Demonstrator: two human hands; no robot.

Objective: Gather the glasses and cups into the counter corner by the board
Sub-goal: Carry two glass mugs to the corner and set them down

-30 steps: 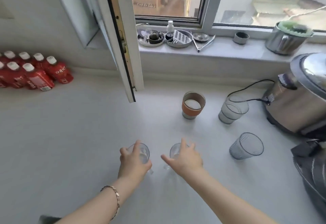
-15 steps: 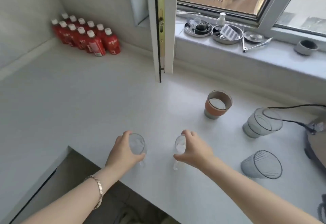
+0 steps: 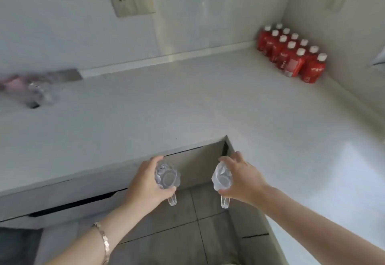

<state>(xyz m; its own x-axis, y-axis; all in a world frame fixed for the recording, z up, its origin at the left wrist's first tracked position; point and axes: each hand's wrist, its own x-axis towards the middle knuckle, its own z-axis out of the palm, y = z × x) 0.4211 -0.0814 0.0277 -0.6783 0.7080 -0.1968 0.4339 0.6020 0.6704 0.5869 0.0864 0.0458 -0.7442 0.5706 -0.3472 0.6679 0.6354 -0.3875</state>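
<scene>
Each hand is clamped round a glass cup, left hand [image 3: 145,183] on one cup [image 3: 166,176], right hand [image 3: 242,178] on another [image 3: 221,178], both carried off the table [image 3: 187,106] edge, neither yet placed.

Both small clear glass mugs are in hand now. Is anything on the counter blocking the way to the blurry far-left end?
Nothing visible. The left hand and right hand hold the clear glass mugs over the floor; the white counter looks bare. The red bottles stand far right.
</scene>
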